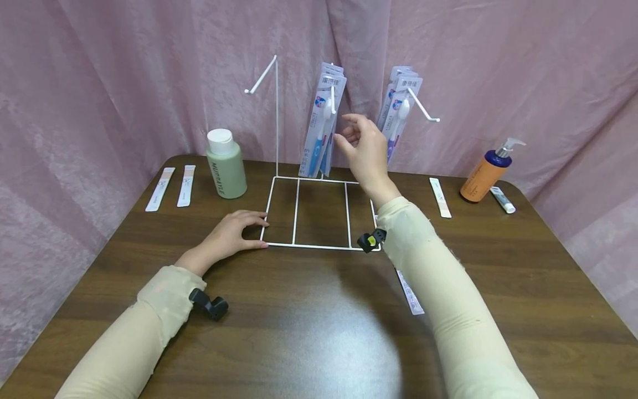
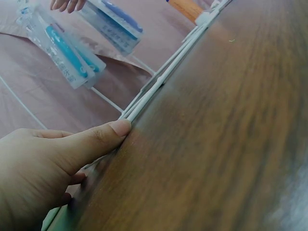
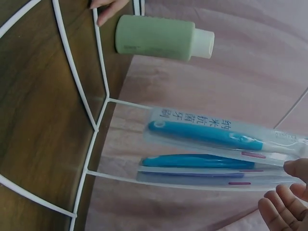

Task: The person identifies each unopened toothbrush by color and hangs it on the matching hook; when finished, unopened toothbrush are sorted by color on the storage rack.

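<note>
A white wire display rack stands on the table, its hooks rising at the back. Packaged toothbrushes hang from the middle hook, and more packs hang on the right one; the left hook is bare. My left hand rests at the rack's front left corner. In the left wrist view, its thumb presses on the wire there. My right hand is raised between the two hanging groups with thumb and fingers apart, holding nothing. In the right wrist view its fingers are beside the middle packs.
A green bottle and two white sachets are at left. At right are another sachet, an orange pump bottle and a small tube. A flat pack lies partly under my right forearm. A pink curtain hangs behind.
</note>
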{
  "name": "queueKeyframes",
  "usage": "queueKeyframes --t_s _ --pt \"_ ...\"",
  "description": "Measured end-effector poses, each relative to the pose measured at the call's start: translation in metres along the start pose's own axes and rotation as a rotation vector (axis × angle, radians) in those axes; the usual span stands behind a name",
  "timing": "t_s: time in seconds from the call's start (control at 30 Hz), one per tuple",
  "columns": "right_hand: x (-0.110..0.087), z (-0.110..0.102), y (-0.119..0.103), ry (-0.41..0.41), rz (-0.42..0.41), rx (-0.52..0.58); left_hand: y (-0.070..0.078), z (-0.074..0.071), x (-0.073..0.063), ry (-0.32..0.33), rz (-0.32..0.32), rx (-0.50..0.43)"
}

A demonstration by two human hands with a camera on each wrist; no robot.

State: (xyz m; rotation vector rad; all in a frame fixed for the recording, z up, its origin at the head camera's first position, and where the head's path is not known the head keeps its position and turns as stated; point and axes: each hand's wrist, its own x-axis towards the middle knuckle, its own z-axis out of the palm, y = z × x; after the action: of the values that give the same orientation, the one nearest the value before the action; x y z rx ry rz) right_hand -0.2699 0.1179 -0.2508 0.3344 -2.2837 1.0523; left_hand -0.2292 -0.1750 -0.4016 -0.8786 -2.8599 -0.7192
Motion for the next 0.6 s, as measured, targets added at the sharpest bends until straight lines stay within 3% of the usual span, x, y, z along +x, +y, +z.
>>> queueKeyframes --t_s 0.3,0.6 --pt "-0.004 -0.016 -0.003 -0.032 -0.021 -0.020 0.000 -0.001 0.000 -0.003 -0.003 -0.001" --pt "-0.016 -0.042 -0.008 -0.133 -0.050 -0.081 -0.001 0.000 0.001 -0.006 -0.001 0.010"
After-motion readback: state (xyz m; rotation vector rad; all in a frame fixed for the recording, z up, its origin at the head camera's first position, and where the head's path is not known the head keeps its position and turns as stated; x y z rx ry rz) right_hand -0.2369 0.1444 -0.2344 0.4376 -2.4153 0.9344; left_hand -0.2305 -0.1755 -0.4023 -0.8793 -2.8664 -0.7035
